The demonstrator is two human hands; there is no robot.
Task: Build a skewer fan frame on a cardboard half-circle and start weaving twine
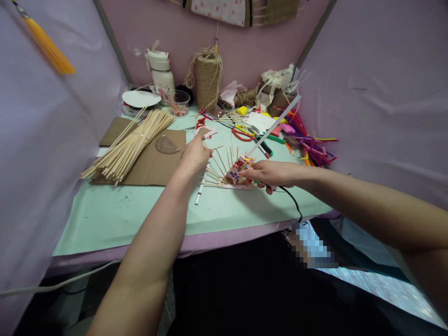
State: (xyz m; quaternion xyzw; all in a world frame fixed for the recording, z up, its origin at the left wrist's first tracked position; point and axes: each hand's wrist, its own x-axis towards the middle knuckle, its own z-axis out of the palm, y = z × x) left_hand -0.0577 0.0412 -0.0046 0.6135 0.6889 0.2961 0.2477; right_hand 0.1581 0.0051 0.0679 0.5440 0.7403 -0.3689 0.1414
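Mint counter (115, 214), near its front edge: our right hand (268, 172) clamps a floral tool (238, 171), seemingly aimed at fanned sticks (220, 163); left hand (194, 153): grip unclear.

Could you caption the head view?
Right hand holds a floral glue gun beside fanned wooden sticks, left hand nearby.

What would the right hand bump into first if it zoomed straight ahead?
Probably the thin wooden sticks spread out like a fan, just past the flowery thing in the right hand. It's hard to tell whether it would hit them or pass above.
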